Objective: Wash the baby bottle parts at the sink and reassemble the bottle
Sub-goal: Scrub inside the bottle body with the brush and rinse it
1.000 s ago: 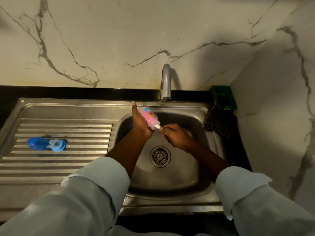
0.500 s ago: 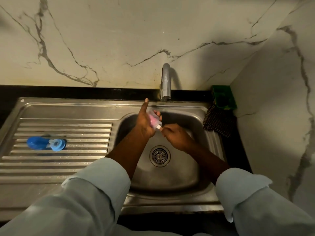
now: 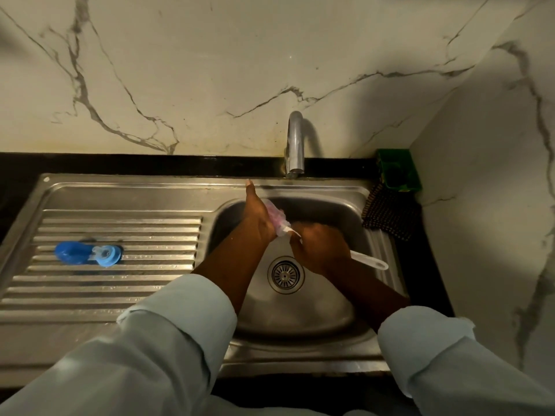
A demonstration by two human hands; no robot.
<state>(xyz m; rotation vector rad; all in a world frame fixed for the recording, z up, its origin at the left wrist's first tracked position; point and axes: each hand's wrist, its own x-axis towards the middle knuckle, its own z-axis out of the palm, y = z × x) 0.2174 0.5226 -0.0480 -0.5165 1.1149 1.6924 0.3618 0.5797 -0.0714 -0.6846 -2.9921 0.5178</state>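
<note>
Two hands: ours, over the sink
Left hand: fingers gripping the bottle
Right hand: fingers gripping the brush handle

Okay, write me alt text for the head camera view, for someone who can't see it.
Over a steel sink, a person's left hand holds a pink baby bottle while the right hand works a white brush into it. A blue cap and teat ring lie on the ribbed drainboard to the left.

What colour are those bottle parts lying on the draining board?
Blue parts, seen in the head view.
</note>
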